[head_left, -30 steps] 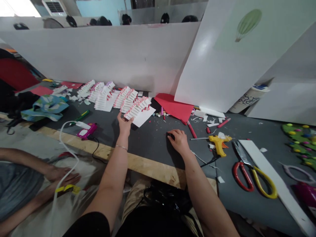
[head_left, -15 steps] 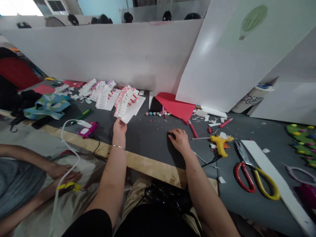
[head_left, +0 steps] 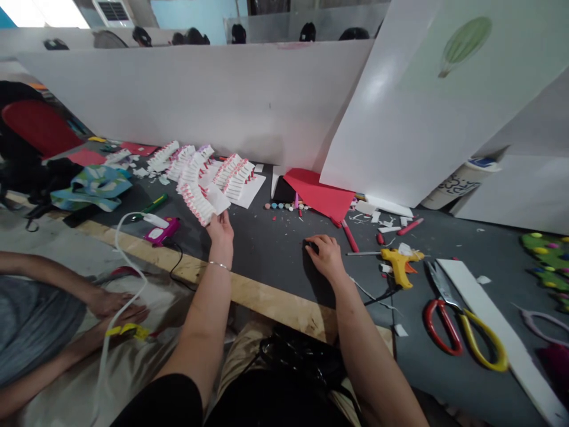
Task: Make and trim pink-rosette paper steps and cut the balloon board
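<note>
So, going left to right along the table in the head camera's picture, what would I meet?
Patterned cloth, magenta device, left hand holding a white-and-pink piece, right hand, yellow glue gun, scissors with red and yellow handles, green piece with coloured dots.

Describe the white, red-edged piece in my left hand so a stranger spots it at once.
On the dark table, before the long white panel, find the left hand with a thin bracelet. It pinches a fanned, white, red-edged piece. Similar pieces lie beside and behind it, but this one alone is held.
</note>
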The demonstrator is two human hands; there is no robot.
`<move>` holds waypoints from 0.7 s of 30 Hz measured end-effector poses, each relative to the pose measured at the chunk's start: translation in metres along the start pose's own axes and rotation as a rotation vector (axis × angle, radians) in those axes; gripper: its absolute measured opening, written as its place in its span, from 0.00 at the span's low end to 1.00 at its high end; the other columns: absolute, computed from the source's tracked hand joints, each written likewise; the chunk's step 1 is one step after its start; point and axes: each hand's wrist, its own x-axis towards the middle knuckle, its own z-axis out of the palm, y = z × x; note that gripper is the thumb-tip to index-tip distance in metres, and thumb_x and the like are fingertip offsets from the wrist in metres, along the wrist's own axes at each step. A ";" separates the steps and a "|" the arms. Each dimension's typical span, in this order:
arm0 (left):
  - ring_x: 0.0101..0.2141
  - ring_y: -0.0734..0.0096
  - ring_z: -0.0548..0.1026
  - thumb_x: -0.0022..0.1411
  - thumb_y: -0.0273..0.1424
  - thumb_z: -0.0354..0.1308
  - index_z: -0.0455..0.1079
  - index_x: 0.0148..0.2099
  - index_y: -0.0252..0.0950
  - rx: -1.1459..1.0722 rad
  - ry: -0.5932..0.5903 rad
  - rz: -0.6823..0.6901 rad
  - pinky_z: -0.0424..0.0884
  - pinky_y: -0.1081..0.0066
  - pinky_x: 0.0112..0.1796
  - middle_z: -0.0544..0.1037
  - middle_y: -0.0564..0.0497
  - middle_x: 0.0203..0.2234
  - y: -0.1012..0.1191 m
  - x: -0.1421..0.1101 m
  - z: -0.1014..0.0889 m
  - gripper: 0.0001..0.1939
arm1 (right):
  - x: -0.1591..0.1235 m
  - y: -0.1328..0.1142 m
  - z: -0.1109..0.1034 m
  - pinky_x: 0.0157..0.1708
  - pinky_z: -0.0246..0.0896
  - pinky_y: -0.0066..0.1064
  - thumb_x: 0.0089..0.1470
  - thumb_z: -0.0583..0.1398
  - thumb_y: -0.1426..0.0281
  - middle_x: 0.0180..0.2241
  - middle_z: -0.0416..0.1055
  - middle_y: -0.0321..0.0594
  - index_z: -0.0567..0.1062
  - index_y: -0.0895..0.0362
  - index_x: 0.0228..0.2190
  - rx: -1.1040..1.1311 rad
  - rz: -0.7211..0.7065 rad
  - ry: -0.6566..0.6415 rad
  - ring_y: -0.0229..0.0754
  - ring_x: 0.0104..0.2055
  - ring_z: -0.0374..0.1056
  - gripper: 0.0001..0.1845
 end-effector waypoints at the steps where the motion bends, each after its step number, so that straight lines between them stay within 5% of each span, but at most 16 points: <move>1: 0.39 0.77 0.79 0.71 0.26 0.44 0.71 0.41 0.35 0.027 -0.037 -0.046 0.75 0.78 0.42 0.80 0.46 0.37 -0.003 -0.004 0.002 0.13 | 0.000 0.000 0.000 0.41 0.57 0.39 0.57 0.60 0.71 0.43 0.75 0.45 0.79 0.53 0.41 -0.001 0.001 0.002 0.51 0.45 0.64 0.10; 3: 0.33 0.72 0.80 0.70 0.30 0.47 0.71 0.35 0.32 0.183 -0.222 -0.183 0.77 0.74 0.35 0.79 0.44 0.30 -0.012 -0.015 0.006 0.14 | 0.000 0.000 0.001 0.41 0.57 0.39 0.56 0.60 0.70 0.43 0.75 0.45 0.79 0.53 0.40 -0.005 0.005 0.006 0.51 0.45 0.65 0.10; 6: 0.26 0.70 0.78 0.69 0.38 0.49 0.71 0.33 0.33 0.751 -0.798 -0.249 0.74 0.72 0.27 0.78 0.47 0.24 -0.031 -0.041 0.009 0.17 | -0.001 0.001 0.001 0.40 0.57 0.39 0.57 0.60 0.70 0.43 0.74 0.45 0.79 0.53 0.40 -0.010 -0.002 0.007 0.51 0.44 0.65 0.10; 7: 0.24 0.71 0.76 0.69 0.41 0.48 0.70 0.33 0.34 0.934 -0.942 -0.153 0.72 0.72 0.26 0.77 0.49 0.22 -0.038 -0.051 0.010 0.18 | -0.001 0.001 0.001 0.40 0.57 0.39 0.57 0.59 0.70 0.44 0.74 0.45 0.79 0.53 0.41 -0.013 -0.007 0.006 0.51 0.45 0.65 0.10; 9: 0.23 0.71 0.74 0.63 0.41 0.57 0.70 0.29 0.35 1.046 -1.024 -0.043 0.70 0.71 0.28 0.74 0.52 0.20 -0.050 -0.070 0.011 0.15 | -0.001 0.001 0.000 0.41 0.57 0.39 0.57 0.59 0.71 0.44 0.74 0.45 0.79 0.52 0.41 -0.025 -0.013 0.009 0.50 0.45 0.64 0.11; 12: 0.29 0.68 0.74 0.63 0.39 0.56 0.71 0.29 0.37 1.237 -1.130 0.370 0.69 0.69 0.34 0.76 0.51 0.24 -0.062 -0.086 0.012 0.13 | -0.001 0.000 0.000 0.40 0.57 0.39 0.57 0.59 0.71 0.44 0.74 0.45 0.79 0.52 0.41 -0.041 -0.013 0.012 0.50 0.45 0.64 0.11; 14: 0.33 0.66 0.75 0.66 0.38 0.51 0.71 0.31 0.38 1.334 -1.105 0.644 0.69 0.67 0.38 0.78 0.49 0.28 -0.064 -0.085 0.012 0.15 | -0.001 -0.001 0.000 0.40 0.57 0.39 0.57 0.59 0.71 0.44 0.74 0.45 0.79 0.52 0.41 -0.039 -0.011 0.012 0.50 0.45 0.64 0.11; 17: 0.41 0.60 0.75 0.68 0.35 0.49 0.73 0.37 0.37 1.411 -0.875 0.846 0.69 0.62 0.45 0.79 0.43 0.36 -0.061 -0.069 0.010 0.13 | -0.001 -0.002 -0.001 0.41 0.57 0.39 0.58 0.59 0.70 0.44 0.74 0.45 0.79 0.53 0.41 -0.032 -0.003 0.011 0.50 0.45 0.64 0.11; 21: 0.59 0.48 0.66 0.66 0.35 0.51 0.66 0.57 0.29 1.591 -0.523 0.794 0.61 0.52 0.58 0.71 0.31 0.55 -0.057 -0.045 0.006 0.21 | -0.001 -0.006 -0.004 0.42 0.57 0.39 0.58 0.59 0.70 0.45 0.73 0.46 0.79 0.53 0.42 -0.019 0.023 -0.008 0.51 0.46 0.63 0.11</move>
